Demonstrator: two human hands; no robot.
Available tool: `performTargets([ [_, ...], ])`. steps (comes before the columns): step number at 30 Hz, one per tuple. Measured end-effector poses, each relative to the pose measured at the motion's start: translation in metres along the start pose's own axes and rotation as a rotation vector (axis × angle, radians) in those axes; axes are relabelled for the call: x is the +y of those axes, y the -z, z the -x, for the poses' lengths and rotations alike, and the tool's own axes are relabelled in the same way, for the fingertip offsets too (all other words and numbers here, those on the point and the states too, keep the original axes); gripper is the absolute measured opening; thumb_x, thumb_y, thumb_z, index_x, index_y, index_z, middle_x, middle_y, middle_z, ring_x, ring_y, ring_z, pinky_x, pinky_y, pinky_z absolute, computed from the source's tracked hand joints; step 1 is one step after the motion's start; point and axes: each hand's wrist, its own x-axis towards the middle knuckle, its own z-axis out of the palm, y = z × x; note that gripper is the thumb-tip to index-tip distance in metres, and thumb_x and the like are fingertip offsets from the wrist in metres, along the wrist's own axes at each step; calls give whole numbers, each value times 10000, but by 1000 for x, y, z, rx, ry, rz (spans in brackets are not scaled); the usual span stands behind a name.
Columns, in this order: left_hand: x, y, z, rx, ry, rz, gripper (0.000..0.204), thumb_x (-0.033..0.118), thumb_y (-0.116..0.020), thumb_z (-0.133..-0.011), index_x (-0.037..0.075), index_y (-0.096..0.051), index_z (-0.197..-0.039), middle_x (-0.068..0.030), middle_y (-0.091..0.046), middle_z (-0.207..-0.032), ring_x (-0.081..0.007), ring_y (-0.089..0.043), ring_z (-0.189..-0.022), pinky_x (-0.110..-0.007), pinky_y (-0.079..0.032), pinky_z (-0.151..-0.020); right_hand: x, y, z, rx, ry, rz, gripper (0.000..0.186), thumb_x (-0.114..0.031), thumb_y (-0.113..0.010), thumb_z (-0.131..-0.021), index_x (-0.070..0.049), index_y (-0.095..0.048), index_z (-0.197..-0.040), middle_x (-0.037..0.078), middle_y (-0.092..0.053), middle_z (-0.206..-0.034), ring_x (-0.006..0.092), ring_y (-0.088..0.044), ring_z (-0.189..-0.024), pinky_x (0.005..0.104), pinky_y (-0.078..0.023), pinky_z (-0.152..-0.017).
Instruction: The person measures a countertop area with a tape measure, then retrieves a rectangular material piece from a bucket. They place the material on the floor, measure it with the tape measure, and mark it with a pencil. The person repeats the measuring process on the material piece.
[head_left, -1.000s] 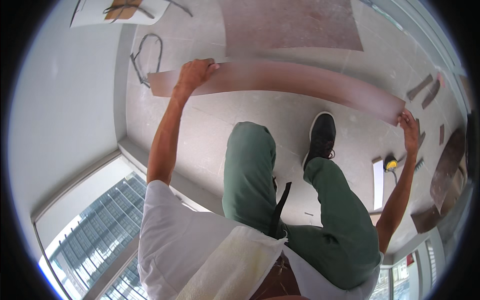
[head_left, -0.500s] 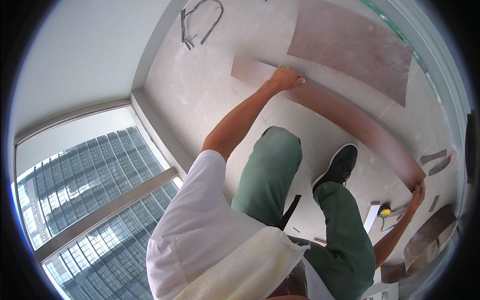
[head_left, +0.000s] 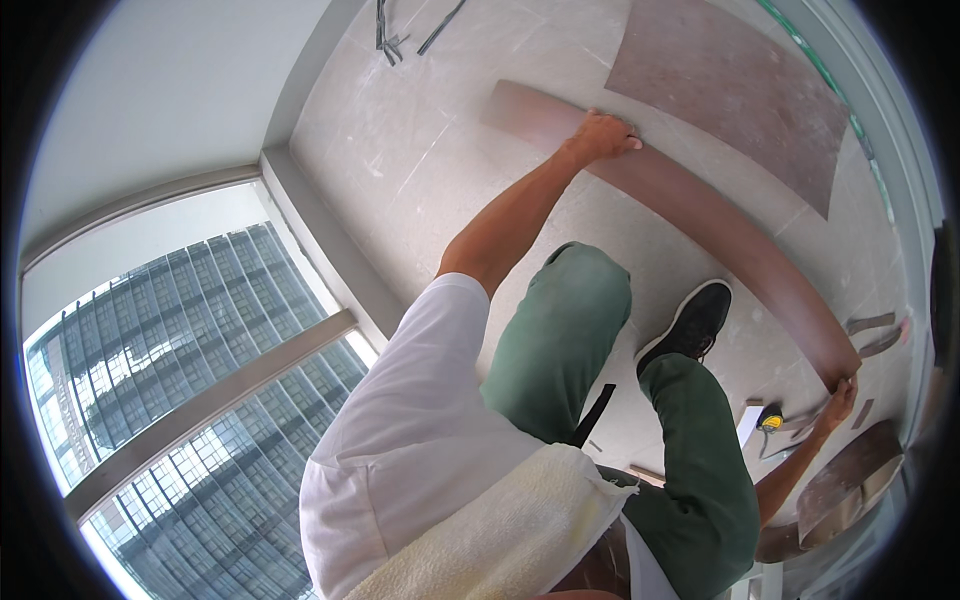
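A long, flexible brown strip (head_left: 730, 240) stretches diagonally above my bent knee and black shoe, its far end hazy in the picture. My left hand (head_left: 603, 135) is closed on its upper edge toward that far end, fingertips curled over it. My right hand (head_left: 842, 395) holds the strip's near right end, fingers closed around it. Just beside my right arm lie a yellow tape measure (head_left: 770, 418) and a narrow white piece (head_left: 748, 422).
A large brown sheet (head_left: 725, 100) and grey wires (head_left: 435, 30) lie on the tiled floor. Brown offcuts (head_left: 870, 322) and curved sheet pieces (head_left: 845, 470) are at the right. A window (head_left: 200, 300) with a low sill stands left; a framed edge runs along the right.
The view has turned, bringing more window in. My left hand and the strip's far end have shifted up and right in the picture, the strip lying more diagonally. Both hands keep their hold.
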Motion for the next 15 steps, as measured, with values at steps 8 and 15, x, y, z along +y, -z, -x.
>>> performTargets([
  [8,11,4,5,2,67,74,362,456,-546,-930,148,-693,-1052,-111,-691,-1056,-279,-615,-1088,-500,-339,-1006,1,-8,-5,81,-109,13,422,-174,-555,-930,-1,-544,-1314,65,-600,-1039,170,-552,-972,296,-423,-904],
  [15,18,-14,26,427,26,-39,444,392,-705,-825,157,-581,-1181,-111,-521,-1243,-326,-472,-1194,-522,-359,-979,-24,-15,2,146,-69,-32,402,-121,-636,-888,-16,-577,-1272,81,-654,-994,159,-597,-911,288,-474,-830],
])
